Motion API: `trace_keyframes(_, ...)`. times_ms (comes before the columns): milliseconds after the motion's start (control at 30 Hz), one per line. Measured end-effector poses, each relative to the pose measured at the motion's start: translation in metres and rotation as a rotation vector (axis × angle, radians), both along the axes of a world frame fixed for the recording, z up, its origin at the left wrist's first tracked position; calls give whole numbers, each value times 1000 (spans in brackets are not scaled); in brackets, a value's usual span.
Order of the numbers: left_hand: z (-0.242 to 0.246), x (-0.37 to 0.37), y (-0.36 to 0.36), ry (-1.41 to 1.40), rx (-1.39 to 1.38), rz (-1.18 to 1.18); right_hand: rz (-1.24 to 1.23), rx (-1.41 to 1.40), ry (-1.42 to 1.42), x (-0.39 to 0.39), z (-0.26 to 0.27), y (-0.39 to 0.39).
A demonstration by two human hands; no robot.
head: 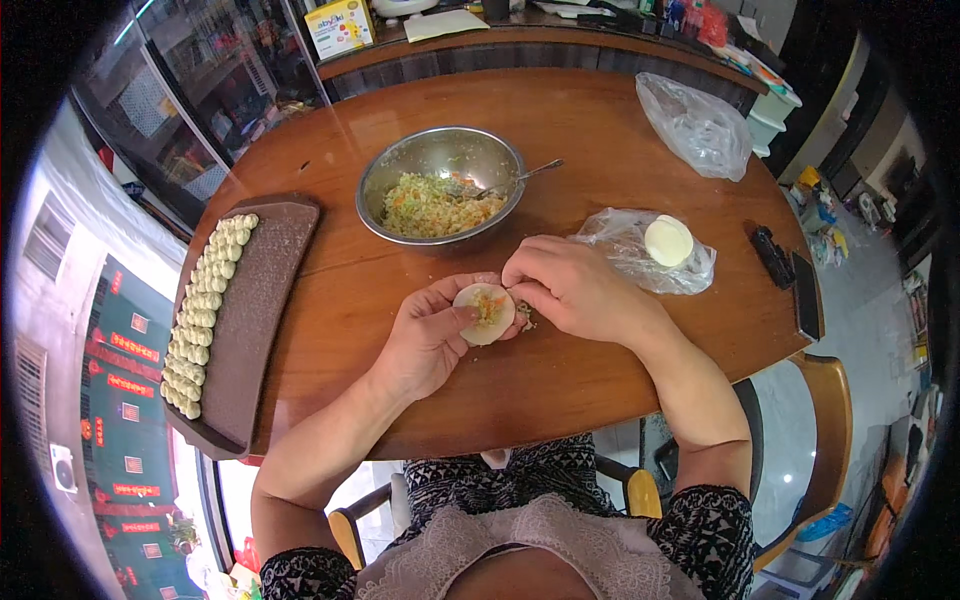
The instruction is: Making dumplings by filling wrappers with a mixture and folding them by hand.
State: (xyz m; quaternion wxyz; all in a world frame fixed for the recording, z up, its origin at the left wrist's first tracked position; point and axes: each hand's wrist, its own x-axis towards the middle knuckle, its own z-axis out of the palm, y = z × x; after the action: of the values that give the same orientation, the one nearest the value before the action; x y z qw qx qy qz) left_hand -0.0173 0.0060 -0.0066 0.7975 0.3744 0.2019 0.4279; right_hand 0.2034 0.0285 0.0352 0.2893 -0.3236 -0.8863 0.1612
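My left hand (431, 330) holds a round dumpling wrapper (496, 330) with its thumb over the near edge. A small mound of chopped vegetable filling (487, 306) sits in the middle of the wrapper. The fingers of my right hand (559, 285) pinch at the wrapper's upper right rim. Beyond both hands stands a steel mixing bowl (442, 238) of the same pale, orange-flecked filling, a metal spoon (538, 169) leaning on its rim. To the right, a stack of round wrappers (668, 241) lies on a clear plastic bag (622, 236).
At the left, a brown tray (259, 300) bears rows of folded dumplings (199, 319) along its outer side. A crumpled plastic bag (694, 124) lies at the table's far right. A phone (805, 296) and a black object (771, 256) rest near the right edge of the wooden table (570, 390).
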Motion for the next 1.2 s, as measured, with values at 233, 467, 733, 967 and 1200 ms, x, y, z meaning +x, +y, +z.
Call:
trace_keyframes(233,1,0,-1,8,28,-11,-16,-5,-39,-3,-4,-1)
trace_keyframes(467,-3,2,-2,67,68,0,-12,-13,-50,-6,-7,-5)
trace_keyframes(733,-3,2,-2,54,38,6,-10,17,-37,-8,-9,-6)
trace_keyframes(967,-4,1,-1,59,16,-1,21,8,-55,-8,-8,-6)
trace_keyframes(1200,-3,2,-2,42,28,-1,35,17,-56,-9,-8,-6)
